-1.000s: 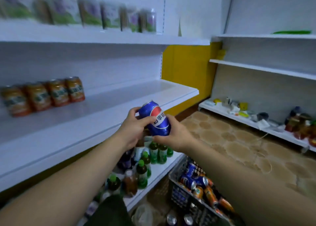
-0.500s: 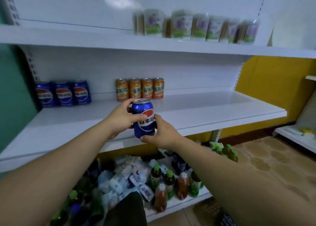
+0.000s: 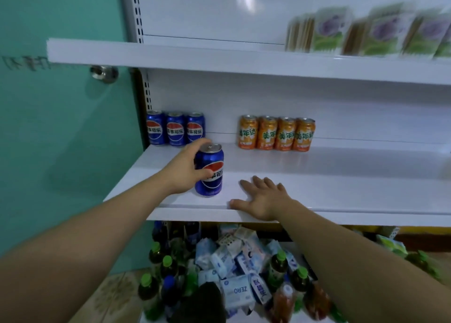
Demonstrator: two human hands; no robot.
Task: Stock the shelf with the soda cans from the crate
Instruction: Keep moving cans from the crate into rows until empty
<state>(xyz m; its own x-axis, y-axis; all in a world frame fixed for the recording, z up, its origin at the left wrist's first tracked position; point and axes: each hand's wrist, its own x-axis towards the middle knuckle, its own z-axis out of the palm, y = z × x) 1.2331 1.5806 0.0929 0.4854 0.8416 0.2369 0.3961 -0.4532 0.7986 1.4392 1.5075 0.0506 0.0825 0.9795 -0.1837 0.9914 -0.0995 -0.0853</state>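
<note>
Head view: I see the left hand (image 3: 185, 168) wrapped round a blue can (image 3: 210, 173), fingers over the rim, thumb across the label. The can stands upright on the middle shelf (image 3: 341, 190), near its front edge. Just beside it the right hand (image 3: 262, 199) lies flat, fingers spread. At the back stand three blue cans (image 3: 175, 129) and four orange cans (image 3: 275, 134). Up top, the cartons (image 3: 380, 29) are blurred, possibly juice.

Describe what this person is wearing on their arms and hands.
The left hand and right hand are ungloved. The left forearm and right forearm are bare as far as the frame shows, with no sleeves. No watch, bracelet or ring is visible.
</note>
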